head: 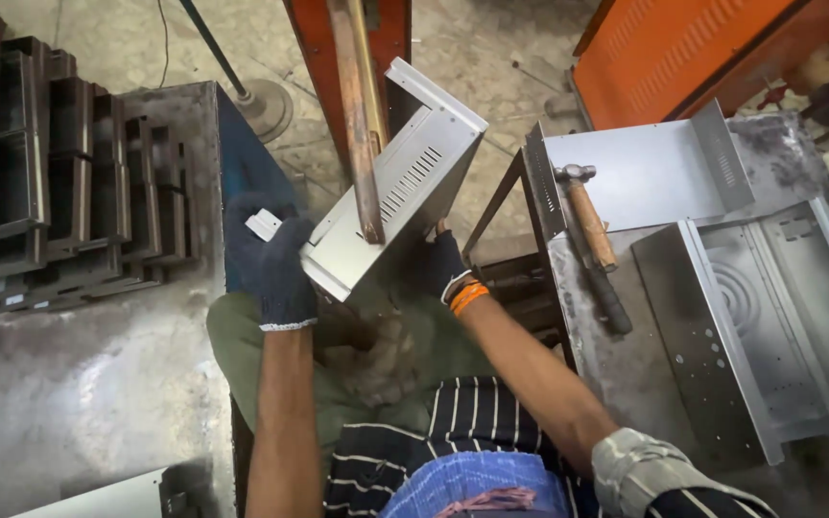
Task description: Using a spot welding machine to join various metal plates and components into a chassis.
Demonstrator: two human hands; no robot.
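Gloved hands (357,264) gripping vented metal casing (390,197)

A rusty upright metal bar (361,125) crosses in front of the bent grey sheet-metal housing (405,182), blocking its face. Stacked dark steel brackets (69,173) crowd the left bench; a wooden-handled hammer (589,216) lies at the right table's edge. Bare concrete floor (491,58) stays open beyond.

The left hand (271,269) wears a dark blue knitted glove with a white cuff edge; the right hand (441,267) wears a matching glove, with orange bangles (467,295) at the wrist. Both forearms are bare. The right sleeve (650,470) is rolled, grey and stained. Olive-green trousers (357,374), a dark shirt with thin white stripes (462,427).
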